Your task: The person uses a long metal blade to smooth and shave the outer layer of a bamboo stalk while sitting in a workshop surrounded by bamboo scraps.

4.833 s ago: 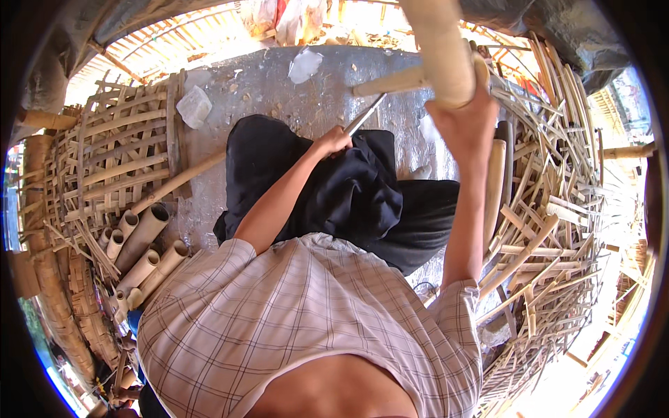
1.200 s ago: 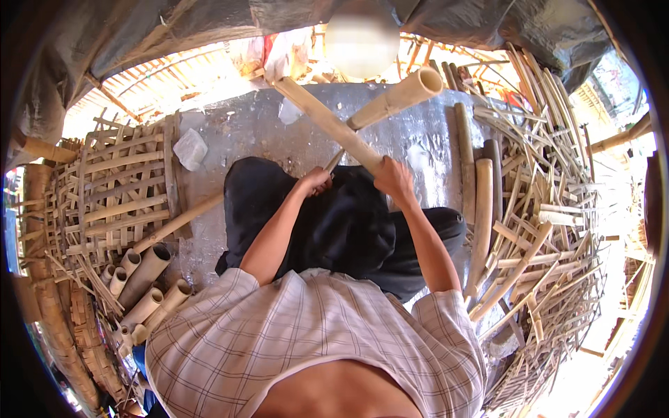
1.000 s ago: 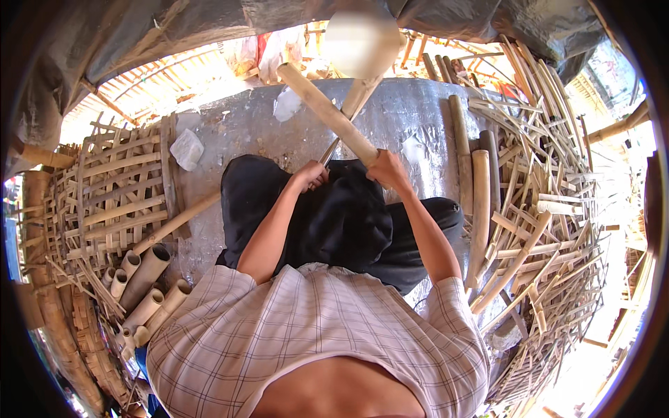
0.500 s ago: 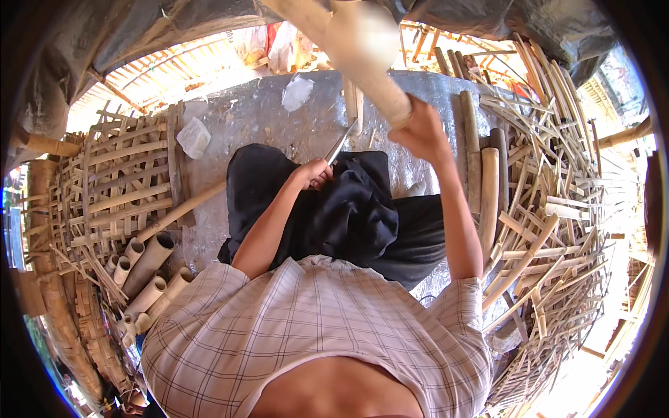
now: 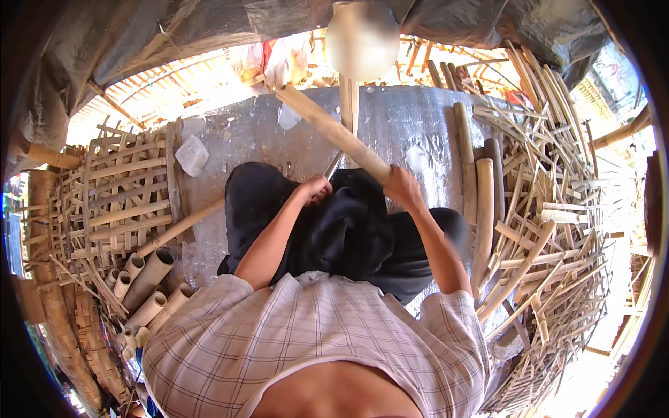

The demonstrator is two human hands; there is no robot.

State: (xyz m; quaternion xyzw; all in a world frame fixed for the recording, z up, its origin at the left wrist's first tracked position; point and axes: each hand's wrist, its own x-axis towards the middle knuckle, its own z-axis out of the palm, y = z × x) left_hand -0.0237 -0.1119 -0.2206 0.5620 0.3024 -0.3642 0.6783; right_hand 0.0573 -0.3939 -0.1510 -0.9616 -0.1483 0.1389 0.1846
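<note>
I sit on the ground in black trousers [image 5: 348, 233] and a checked shirt. My right hand [image 5: 403, 188] grips the near end of a pale bamboo pole [image 5: 327, 129] that slants up and to the left over my knees. My left hand [image 5: 317, 189] is closed on the handle of a knife, and its metal blade [image 5: 333, 166] points up against the underside of the pole. A second, upright bamboo piece [image 5: 346, 104] rises behind the pole, ending in a blurred round end [image 5: 362, 38] close to the camera.
A woven bamboo mat [image 5: 118, 202] lies at my left, with several cut bamboo tubes [image 5: 150, 279] below it. Thick bamboo lengths [image 5: 482, 202] and a tangled heap of strips [image 5: 550, 230] fill the right. Grey concrete floor [image 5: 418, 118] lies ahead, with a white lump [image 5: 190, 155] on it.
My right hand has come down from a raised position, bringing the pole low across my knees. My left hand has stayed by my lap with the knife.
</note>
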